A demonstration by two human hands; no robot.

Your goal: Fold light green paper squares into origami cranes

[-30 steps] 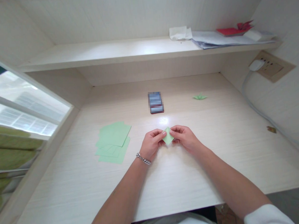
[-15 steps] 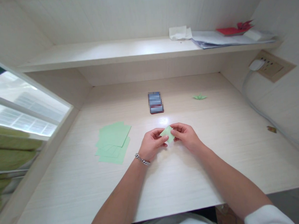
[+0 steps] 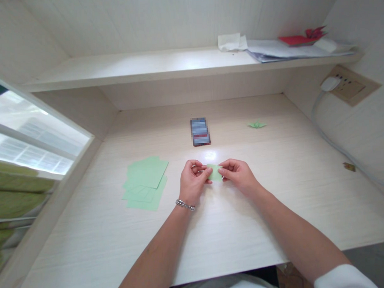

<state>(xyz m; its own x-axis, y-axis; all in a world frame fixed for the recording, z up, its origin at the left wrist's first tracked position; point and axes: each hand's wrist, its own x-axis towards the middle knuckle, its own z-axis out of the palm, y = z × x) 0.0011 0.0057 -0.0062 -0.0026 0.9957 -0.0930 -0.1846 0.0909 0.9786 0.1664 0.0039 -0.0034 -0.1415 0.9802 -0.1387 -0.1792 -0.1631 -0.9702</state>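
Observation:
A small folded square of light green paper (image 3: 215, 172) is held up between my hands over the middle of the desk. My left hand (image 3: 193, 180), with a silver chain bracelet on its wrist, pinches the paper's left edge between thumb and fingers. On the opposite edge, my right hand (image 3: 238, 172) has the same kind of pinch. Both thumbs face me; the fingertips behind the paper are partly hidden. Left of my hands lies a loose stack of green paper sheets (image 3: 145, 175). A small green origami crane (image 3: 257, 125) rests farther back on the right.
A phone (image 3: 200, 131) with a blurred screen lies beyond my hands. Papers (image 3: 280, 50) and a red folded piece (image 3: 297, 40) sit on the shelf (image 3: 144, 65). A white cable (image 3: 325, 132) runs down the right wall from a socket (image 3: 351, 86).
The green paper has turned from a diamond pose to a squarer one. My left hand has shifted its grip to the left edge; the right hand has hardly moved.

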